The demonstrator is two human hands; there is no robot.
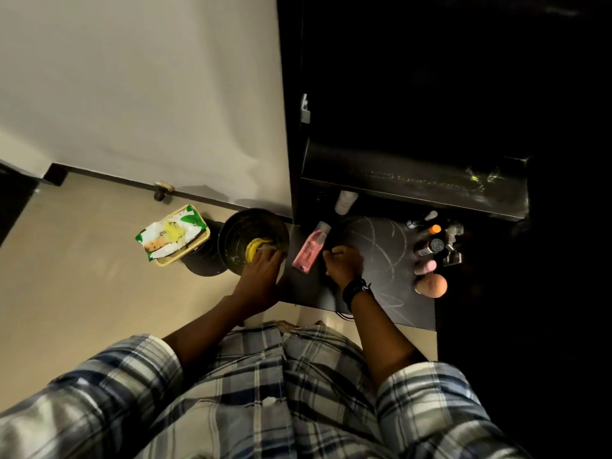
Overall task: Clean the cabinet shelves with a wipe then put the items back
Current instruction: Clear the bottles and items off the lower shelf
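Progress: mid-clean; lower shelf (pixel 381 246) showing chalky streaks, bottles (pixel 430 246) waiting at its right | left hand (pixel 261 266) reaching onto yellow object (pixel 253 248) in bin (pixel 231 226), grip unclear | right hand (pixel 344 263) curling on shelf, wipe unseen | wipes pack (pixel 172 231) lying on floor

A black bin (pixel 232 236) stands on beige floor (pixel 82 276); behind it runs a dark baseboard (pixel 116 179) (white wall (pixel 149 77) above), bearing perhaps a doorstop (pixel 163 189) left of the bin.

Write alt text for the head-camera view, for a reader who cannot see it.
A person reaches the left hand into a black bin beside a dark cabinet shelf; the right hand rests curled on the shelf by a pink bottle. Small bottles stand at its right.
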